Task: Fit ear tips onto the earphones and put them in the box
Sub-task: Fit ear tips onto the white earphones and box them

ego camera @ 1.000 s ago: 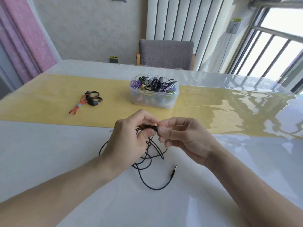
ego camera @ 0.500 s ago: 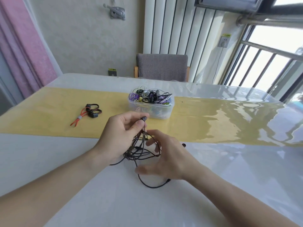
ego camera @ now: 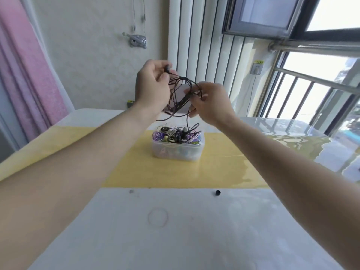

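Here both hands, left hand [ego camera: 153, 88] and right hand [ego camera: 210, 103], grip black earphones [ego camera: 182, 94] above the box [ego camera: 177, 152].

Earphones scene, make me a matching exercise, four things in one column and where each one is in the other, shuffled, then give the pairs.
Things:
1. black earphones
2. clear plastic box
3. small black ear tip
4. rubber band

Places:
A. on the yellow runner
B. held up in the left hand and right hand
C. flat on the white table, nearest the camera
D. at the near edge of the runner

Pairs: 1-B, 2-A, 3-D, 4-C
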`<state>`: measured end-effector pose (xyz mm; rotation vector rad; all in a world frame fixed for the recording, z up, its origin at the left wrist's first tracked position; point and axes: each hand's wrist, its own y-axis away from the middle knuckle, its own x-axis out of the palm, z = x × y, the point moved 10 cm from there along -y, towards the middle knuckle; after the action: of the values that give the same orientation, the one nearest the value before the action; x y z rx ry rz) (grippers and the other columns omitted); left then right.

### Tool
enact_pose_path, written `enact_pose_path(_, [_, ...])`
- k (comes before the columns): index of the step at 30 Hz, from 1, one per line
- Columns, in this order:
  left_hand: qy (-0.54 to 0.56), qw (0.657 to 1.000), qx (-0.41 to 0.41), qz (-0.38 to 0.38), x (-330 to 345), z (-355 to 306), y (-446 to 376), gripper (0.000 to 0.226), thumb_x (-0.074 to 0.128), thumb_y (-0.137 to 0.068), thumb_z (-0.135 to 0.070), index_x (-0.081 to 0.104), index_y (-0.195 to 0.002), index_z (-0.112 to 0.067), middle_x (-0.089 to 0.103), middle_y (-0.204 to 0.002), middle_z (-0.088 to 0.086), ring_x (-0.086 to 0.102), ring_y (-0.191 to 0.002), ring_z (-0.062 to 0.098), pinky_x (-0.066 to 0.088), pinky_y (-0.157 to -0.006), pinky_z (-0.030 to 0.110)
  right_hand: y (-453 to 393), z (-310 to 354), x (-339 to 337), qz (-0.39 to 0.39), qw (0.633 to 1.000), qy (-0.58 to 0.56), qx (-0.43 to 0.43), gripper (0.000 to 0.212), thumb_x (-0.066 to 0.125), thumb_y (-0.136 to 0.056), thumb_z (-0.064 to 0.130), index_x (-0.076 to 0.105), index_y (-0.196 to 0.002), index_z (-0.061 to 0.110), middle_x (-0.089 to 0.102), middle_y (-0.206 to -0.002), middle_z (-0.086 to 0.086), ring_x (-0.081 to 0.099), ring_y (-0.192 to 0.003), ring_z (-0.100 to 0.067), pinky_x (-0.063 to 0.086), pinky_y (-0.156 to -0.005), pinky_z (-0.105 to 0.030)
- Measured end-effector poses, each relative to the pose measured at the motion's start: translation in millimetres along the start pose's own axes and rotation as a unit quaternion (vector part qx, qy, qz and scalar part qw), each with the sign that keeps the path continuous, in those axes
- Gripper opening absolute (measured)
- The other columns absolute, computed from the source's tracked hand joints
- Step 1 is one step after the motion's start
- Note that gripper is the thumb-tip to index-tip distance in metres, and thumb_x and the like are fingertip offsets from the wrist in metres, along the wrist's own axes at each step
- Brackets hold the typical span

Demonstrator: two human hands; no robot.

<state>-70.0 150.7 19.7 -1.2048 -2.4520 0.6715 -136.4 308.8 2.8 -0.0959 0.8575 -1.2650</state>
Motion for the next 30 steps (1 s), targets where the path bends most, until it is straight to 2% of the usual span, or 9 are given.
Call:
enact_pose_path(7, [-0.159, 0.984, -0.083, -0.005, 5.6, 92.0, -13.6, 0.019, 0.049, -0.095, -0.001, 0.058, -0.107, -0.012, 0.064, -0.099, 0.0, 0.065, -0.091, 0.014, 0.054, -0.09, 0.036, -29.8, -65.0, 41.4, 0.108, 0.987, 0.073, 0.094, 0.023, 0.053, -0.094, -0.003, 0.071, -0.1, 0.009, 0.075, -0.09, -0.018, 0.076, -0.068, -0.018, 0.063, -0.07, -0.04])
enact_pose_path(11, [-0.26, 0.96, -0.101, 0.014, -2.2, 132.7, 8.2, 0.019, 0.052, -0.095, -0.007, 0.06, -0.111, -0.011, 0.068, -0.108, 0.005, 0.058, -0.095, 0.017, 0.04, -0.078, 0.021, -13.6, -105.9, 62.5, 0.128, 0.982, 0.033, 0.132, 0.029, 0.052, -0.089, -0.001, 0.071, -0.11, 0.007, 0.075, -0.094, -0.02, 0.071, -0.077, -0.023, 0.061, -0.084, -0.044])
enact_pose_path(14, [-0.288, 0.955, -0.067, 0.035, -3.5, 141.7, 14.3, 0.019, 0.054, -0.091, -0.005, 0.063, -0.105, -0.013, 0.07, -0.096, 0.002, 0.059, -0.089, 0.017, 0.038, -0.074, 0.021, -4.3, -116.2, 60.7, 0.132, 0.981, 0.006, 0.144, 0.024, 0.057, -0.096, 0.018, 0.075, -0.109, 0.007, 0.074, -0.101, -0.012, 0.064, -0.093, -0.023, 0.052, -0.089, -0.037])
enact_pose_path(17, [-0.305, 0.949, -0.006, 0.084, 3.7, 141.3, 20.3, 0.027, 0.055, -0.085, 0.002, 0.068, -0.103, -0.013, 0.071, -0.093, 0.003, 0.066, -0.091, 0.02, 0.048, -0.079, 0.023, 6.9, -115.3, 62.4, 0.155, 0.981, 0.057, 0.099, 0.057, 0.046, -0.099, 0.052, 0.076, -0.099, 0.003, 0.073, -0.11, -0.013, 0.059, -0.112, -0.028, 0.046, -0.1, -0.042])
enact_pose_path(19, [-0.321, 0.94, 0.035, 0.108, 9.2, 136.1, 27.0, 0.038, 0.053, -0.08, 0.012, 0.071, -0.104, -0.011, 0.07, -0.101, 0.005, 0.066, -0.096, 0.02, 0.046, -0.081, 0.013, 11.6, -108.6, 66.4, 0.148, 0.982, 0.111, 0.034, 0.057, 0.047, -0.098, 0.054, 0.078, -0.09, 0.007, 0.071, -0.109, -0.013, 0.056, -0.114, -0.03, 0.043, -0.103, -0.044])
enact_pose_path(22, [-0.358, 0.925, 0.043, 0.122, 11.4, 132.3, 31.7, 0.051, 0.047, -0.078, 0.019, 0.071, -0.115, -0.007, 0.059, -0.125, 0.008, 0.057, -0.115, 0.022, 0.031, -0.088, -0.003, 13.4, -99.9, 66.0, 0.08, 0.994, 0.076, 0.012, 0.033, 0.06, -0.099, 0.028, 0.066, -0.128, 0.014, 0.055, -0.134, -0.011, 0.052, -0.125, -0.024, 0.04, -0.11, -0.038])
enact_pose_path(24, [-0.385, 0.909, 0.008, 0.159, 16.1, 135.6, 32.7, 0.056, 0.044, -0.078, 0.016, 0.068, -0.121, -0.011, 0.063, -0.124, 0.009, 0.06, -0.115, 0.025, 0.043, -0.097, 0.017, 14.9, -91.5, 77.3, 0.097, 0.993, 0.071, -0.007, 0.046, 0.055, -0.101, 0.018, 0.049, -0.146, 0.018, 0.049, -0.145, -0.008, 0.048, -0.132, -0.024, 0.036, -0.114, -0.035])
enact_pose_path(28, [-0.502, 0.814, -0.032, 0.291, 32.9, 141.9, 43.5, 0.04, 0.039, -0.079, 0.011, 0.06, -0.109, -0.006, 0.058, -0.099, 0.01, 0.054, -0.099, 0.032, 0.036, -0.069, 0.034, 17.4, -79.5, 109.7, 0.211, 0.963, 0.161, -0.045, 0.048, 0.038, -0.101, 0.007, 0.054, -0.144, 0.023, 0.067, -0.124, -0.011, 0.059, -0.107, -0.034, 0.045, -0.086, -0.036])
enact_pose_path(30, [-0.494, 0.802, -0.058, 0.33, 32.9, 148.6, 43.5, 0.044, 0.037, -0.08, 0.01, 0.056, -0.115, -0.009, 0.057, -0.107, 0.01, 0.054, -0.105, 0.031, 0.04, -0.074, 0.034, 16.3, -83.4, 112.0, 0.259, 0.946, 0.194, -0.02, 0.047, 0.041, -0.1, 0.013, 0.057, -0.141, 0.031, 0.071, -0.102, -0.009, 0.056, -0.084, -0.028, 0.039, -0.069, -0.031])
